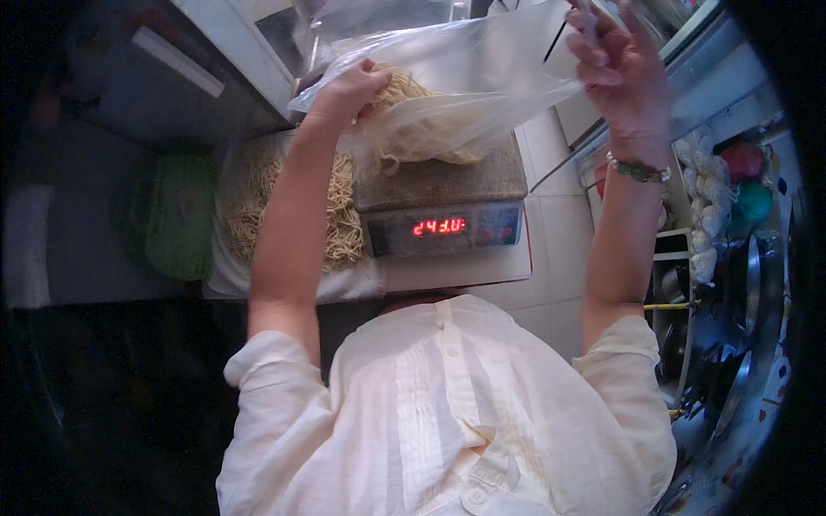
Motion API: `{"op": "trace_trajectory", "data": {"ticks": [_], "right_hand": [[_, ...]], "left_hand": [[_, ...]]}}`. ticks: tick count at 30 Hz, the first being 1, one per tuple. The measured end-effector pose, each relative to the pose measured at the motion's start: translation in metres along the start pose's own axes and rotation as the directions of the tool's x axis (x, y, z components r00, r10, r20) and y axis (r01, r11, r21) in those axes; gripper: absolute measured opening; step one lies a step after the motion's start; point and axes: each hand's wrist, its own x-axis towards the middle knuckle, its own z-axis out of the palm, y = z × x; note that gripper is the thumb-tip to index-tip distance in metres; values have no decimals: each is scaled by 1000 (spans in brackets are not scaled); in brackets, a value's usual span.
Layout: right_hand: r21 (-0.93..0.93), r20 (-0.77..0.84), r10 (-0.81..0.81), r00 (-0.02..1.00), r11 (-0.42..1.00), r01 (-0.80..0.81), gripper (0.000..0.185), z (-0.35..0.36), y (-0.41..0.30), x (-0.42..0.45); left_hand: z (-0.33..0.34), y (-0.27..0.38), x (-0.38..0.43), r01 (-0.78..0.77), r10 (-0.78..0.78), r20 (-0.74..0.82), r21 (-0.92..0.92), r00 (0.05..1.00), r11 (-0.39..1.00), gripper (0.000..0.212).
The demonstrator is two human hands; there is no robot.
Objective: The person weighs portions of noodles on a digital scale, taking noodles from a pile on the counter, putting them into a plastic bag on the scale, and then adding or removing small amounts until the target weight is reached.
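A clear plastic bag (490, 64) stretches between my hands, above the weighing platform of a digital scale (445, 187). Pale noodles (439, 129) bulge in its lower part, and one strand hangs over the platform. My left hand (352, 93) is at the bag's left side, fingers closed around a bunch of the noodles. Raised at the upper right, my right hand (623, 74) pinches the bag's other side; its fingertips are partly cut off by the frame. Red digits glow on the scale's front display (439, 227). More loose noodles (345, 219) lie left of the scale, partly behind my left forearm.
White cloth (297, 284) lies under the loose noodles. A green plastic basket (177, 216) stands at far left. To the right are tied white skeins (700, 206), a rack (671, 251) and metal pans (752, 284). Floor tiles (555, 226) show beside the scale.
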Motion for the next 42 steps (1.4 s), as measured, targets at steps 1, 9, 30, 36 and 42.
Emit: {"op": "trace_trajectory", "data": {"ticks": [1,9,30,36,42], "right_hand": [[-35,-48,2,999,999,-4,40,8,14,-5],[-145,-248,166,954,968,-206,34,13,29,-4],[-310,-296,116,948,927,-210,36,34,43,-15],[-286,-313,69,947,944,-164,32,40,48,-14],[-250,-336,60,940,957,-150,30,34,47,-22]], "left_hand": [[5,6,-1,72,-68,-23,297,997,952,22],[29,85,-2,-191,183,163,35,969,981,37],[-39,210,-100,-175,285,-269,367,920,913,17],[-46,158,-43,-396,404,83,450,911,801,14],[11,37,-14,-445,384,246,655,890,611,36]]}}
